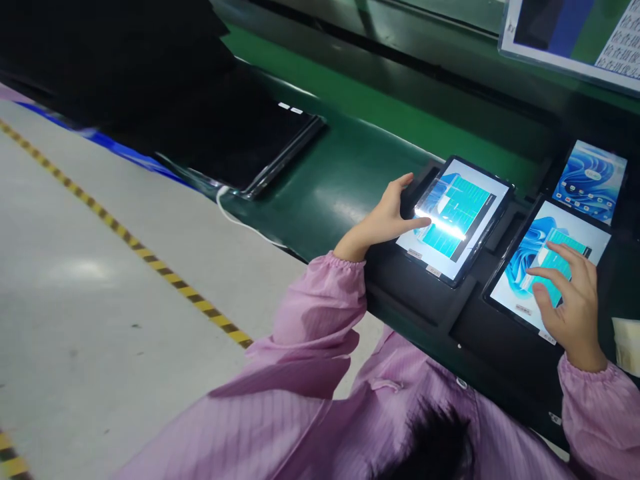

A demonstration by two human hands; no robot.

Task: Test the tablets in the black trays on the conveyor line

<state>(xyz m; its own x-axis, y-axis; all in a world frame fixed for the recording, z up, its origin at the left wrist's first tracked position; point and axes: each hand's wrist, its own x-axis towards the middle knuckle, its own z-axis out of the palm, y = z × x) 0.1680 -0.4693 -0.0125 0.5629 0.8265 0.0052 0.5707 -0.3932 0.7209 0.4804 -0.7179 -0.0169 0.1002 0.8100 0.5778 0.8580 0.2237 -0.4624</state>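
Note:
Two lit tablets lie in black holders on a green workbench. My left hand (387, 217) rests at the left edge of the nearer-left tablet (457, 217), thumb laid on its screen, fingers curled over the edge. My right hand (567, 293) lies on the second tablet (547, 260) with fingers spread, fingertips touching the teal window on its screen. Both arms wear pink striped sleeves.
A third lit tablet (590, 180) sits farther right. Dark devices (240, 147) with a white cable (240, 217) lie on the bench at left. A grey floor with a yellow-black stripe (125, 233) runs beside the bench. A printed sign (575, 33) hangs at top right.

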